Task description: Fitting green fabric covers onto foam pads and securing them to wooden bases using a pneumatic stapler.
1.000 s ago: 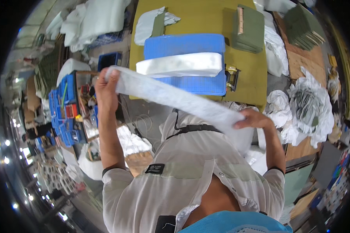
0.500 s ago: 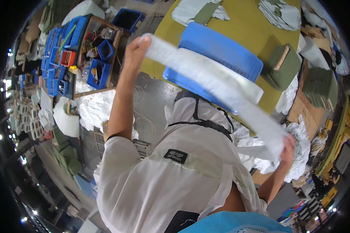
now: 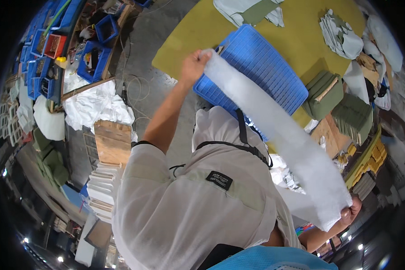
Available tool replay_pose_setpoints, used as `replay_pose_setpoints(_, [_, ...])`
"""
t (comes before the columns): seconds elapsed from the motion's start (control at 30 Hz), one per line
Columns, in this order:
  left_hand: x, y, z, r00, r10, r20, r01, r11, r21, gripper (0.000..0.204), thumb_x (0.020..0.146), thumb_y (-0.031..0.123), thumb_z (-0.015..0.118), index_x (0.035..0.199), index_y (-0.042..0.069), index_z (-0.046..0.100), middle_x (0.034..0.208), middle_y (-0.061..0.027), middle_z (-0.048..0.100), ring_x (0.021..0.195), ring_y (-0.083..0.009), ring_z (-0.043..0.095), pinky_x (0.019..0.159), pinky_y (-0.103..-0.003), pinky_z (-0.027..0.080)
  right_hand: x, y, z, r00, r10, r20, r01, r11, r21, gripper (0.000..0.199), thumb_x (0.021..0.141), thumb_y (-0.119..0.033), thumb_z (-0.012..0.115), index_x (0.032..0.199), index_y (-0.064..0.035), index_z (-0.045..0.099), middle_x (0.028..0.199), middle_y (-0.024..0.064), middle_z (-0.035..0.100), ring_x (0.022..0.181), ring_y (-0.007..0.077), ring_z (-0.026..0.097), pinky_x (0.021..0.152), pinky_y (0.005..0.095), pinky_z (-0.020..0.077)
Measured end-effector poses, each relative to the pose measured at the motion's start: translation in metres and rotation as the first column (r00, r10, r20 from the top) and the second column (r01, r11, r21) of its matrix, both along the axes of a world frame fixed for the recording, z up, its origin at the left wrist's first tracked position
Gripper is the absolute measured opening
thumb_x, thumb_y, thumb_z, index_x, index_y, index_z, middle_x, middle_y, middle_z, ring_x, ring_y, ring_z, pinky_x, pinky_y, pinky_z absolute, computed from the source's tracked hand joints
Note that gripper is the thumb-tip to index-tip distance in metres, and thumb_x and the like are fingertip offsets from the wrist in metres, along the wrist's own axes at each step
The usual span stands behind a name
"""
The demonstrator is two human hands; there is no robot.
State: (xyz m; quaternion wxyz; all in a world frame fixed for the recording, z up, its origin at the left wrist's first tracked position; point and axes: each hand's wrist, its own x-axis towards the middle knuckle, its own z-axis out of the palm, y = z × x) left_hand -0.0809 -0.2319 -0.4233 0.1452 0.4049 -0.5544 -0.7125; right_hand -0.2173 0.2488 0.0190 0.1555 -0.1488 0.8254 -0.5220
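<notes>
Our left hand (image 3: 194, 65) pinching one end of a long white fluffy padding strip (image 3: 274, 135), our right hand (image 3: 351, 211) gripping the other end, strip stretched above the blue plastic crate (image 3: 261, 67) on the yellow bench (image 3: 301, 27)

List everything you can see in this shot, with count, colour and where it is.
Padding strip: one, white, fluffy, stretched taut between both hands, above the crate.
Crate: one, blue, ribbed, upside down on the table.
Table: one, yellow-green top, upper middle.
Folded cloth stacks: several, olive green, right of the crate.
Pale fabric pieces: a pile, white and grey, table's far right.
Storage bins: many, blue, on racks at upper left.
White cloth heap: one, on the floor at left.
Wooden board: one, tan, left of the person.
Left hand: fingers gripping the strip's upper end.
Right hand: gripping the strip's lower end.
</notes>
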Motion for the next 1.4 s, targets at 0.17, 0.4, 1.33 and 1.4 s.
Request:
replay_pose_setpoints(0.17, [-0.012,0.075,-0.041,0.947,-0.21,0.245,0.283,0.906,-0.316,0.03,0.097,0.034,0.062,0.102,0.005,0.063,0.085,-0.0204,0.066,0.078,-0.0368,0.066,0.068,-0.044,0.049,-0.002,0.013,-0.002,0.999,0.01,0.033,-0.013,0.994,0.105,0.06,0.075,-0.051,0.085,0.104,-0.0019,0.066,0.091,0.0023,0.062,0.081,0.0137,0.057,0.072,0.0324,0.0464])
replay_pose_setpoints(0.4, [-0.017,0.062,-0.036,0.908,-0.265,0.323,0.409,0.725,-0.554,0.015,0.094,0.024,0.059,0.103,0.012,0.062,0.095,-0.016,0.068,0.081,-0.0391,0.066,0.072,-0.046,0.05,-0.017,0.08,-0.025,0.993,0.076,0.087,-0.101,0.936,0.338,0.05,0.076,-0.034,0.086,0.106,-0.0002,0.064,0.09,0.0016,0.06,0.076,0.0115,0.056,0.067,0.0291,0.0456])
replay_pose_setpoints(1.33, [-0.022,0.046,0.1,0.76,-0.51,0.403,0.562,0.827,-0.015,0.037,0.098,0.013,0.059,0.131,-0.002,0.057,0.133,-0.0155,0.06,0.118,-0.0262,0.059,0.101,-0.036,0.046,-0.103,0.191,-0.33,0.888,0.281,0.364,-0.397,0.869,0.295,0.06,0.082,-0.048,0.074,0.111,0.0036,0.068,0.099,0.0182,0.068,0.093,0.0277,0.064,0.082,0.0364,0.049])
replay_pose_setpoints(1.4, [-0.05,0.066,0.144,0.665,0.043,0.745,0.607,0.551,-0.573,0.031,0.096,0.013,0.053,0.121,-0.002,0.064,0.117,-0.0151,0.067,0.106,-0.0251,0.064,0.093,-0.036,0.049,-0.095,0.18,-0.36,0.92,0.173,0.352,-0.287,0.909,0.303,0.058,0.083,-0.048,0.072,0.113,0.0019,0.07,0.1,0.0154,0.071,0.093,0.0267,0.065,0.085,0.0375,0.0499])
